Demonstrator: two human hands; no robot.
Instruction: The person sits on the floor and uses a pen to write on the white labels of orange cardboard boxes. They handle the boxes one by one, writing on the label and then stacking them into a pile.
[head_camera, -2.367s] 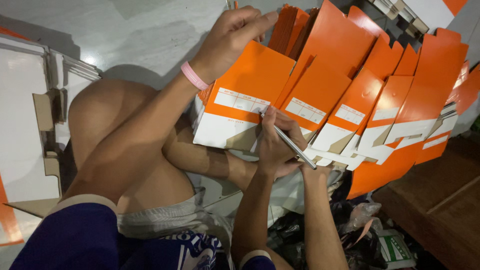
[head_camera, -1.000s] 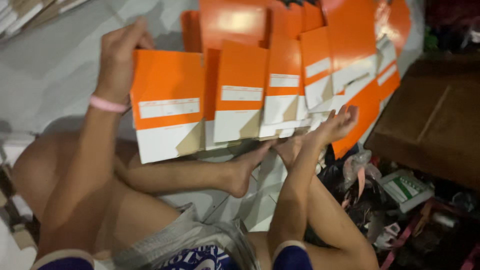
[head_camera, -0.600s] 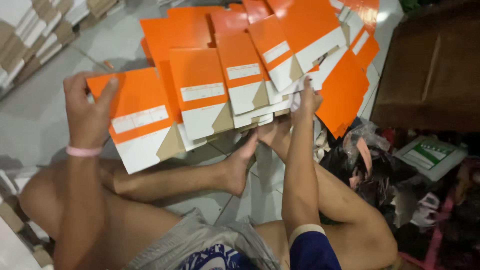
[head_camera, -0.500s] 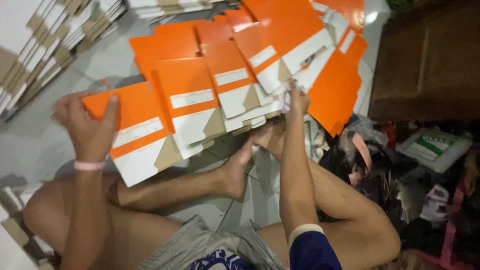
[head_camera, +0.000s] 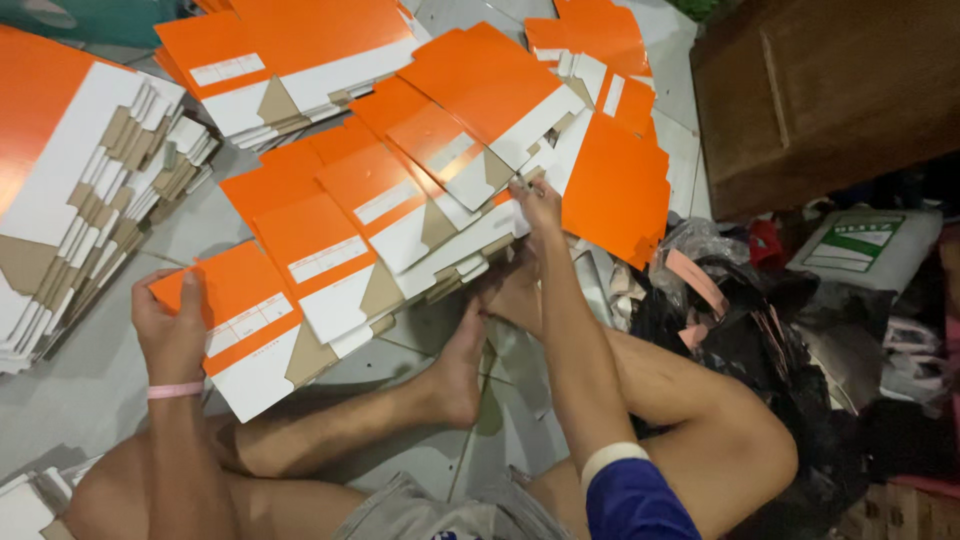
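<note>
Sitting on the tiled floor (head_camera: 90, 400), a fanned row of flat orange and white cardboard boxes (head_camera: 400, 215) is being handled by two bare hands. The nearest box (head_camera: 250, 335) is gripped at its edge by the left hand (head_camera: 172, 335), with the fingers (head_camera: 190, 300) clamped on the orange part. The far end of the row is touched by the right hand (head_camera: 538, 205); whether those fingers are together or apart cannot be told. A tall stack of flat boxes (head_camera: 80, 200) is seen beyond the left fingers. A brown wooden cabinet (head_camera: 830, 90) is seen past the right fingers.
</note>
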